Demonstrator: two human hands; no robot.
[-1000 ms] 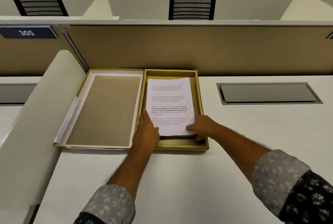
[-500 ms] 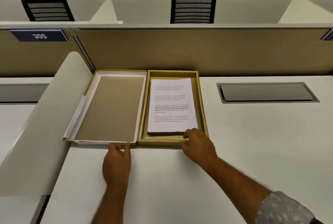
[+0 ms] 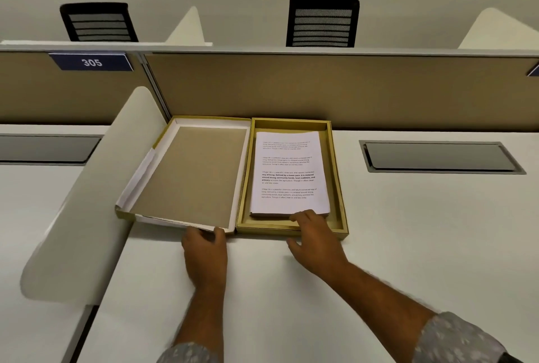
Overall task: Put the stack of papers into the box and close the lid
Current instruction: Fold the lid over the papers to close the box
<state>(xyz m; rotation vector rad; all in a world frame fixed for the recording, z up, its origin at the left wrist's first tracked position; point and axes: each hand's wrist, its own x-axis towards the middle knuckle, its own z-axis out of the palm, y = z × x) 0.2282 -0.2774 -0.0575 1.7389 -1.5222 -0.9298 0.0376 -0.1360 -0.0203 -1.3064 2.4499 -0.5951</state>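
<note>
The stack of white printed papers lay flat inside the shallow gold cardboard box, which sat at the back edge of the white desk against the tan fabric partition. Four blocks of black text showed on the top sheet, one partly bold. The gold box lid with its brown cardboard lining lay open beside the box on its left, hinged along their shared side. Compared with half a second earlier, the lid's near left corner had lifted off the desk, and the left hand had closed its fingers and thumb on the lid's near edge, where before it only touched it. The right hand rested loosely spread over the box's near wall, fingertips touching the stack's near edge, much as before. The stack's long axis ran from the desk's near edge toward the partition, text top pointing to the partition.
</note>
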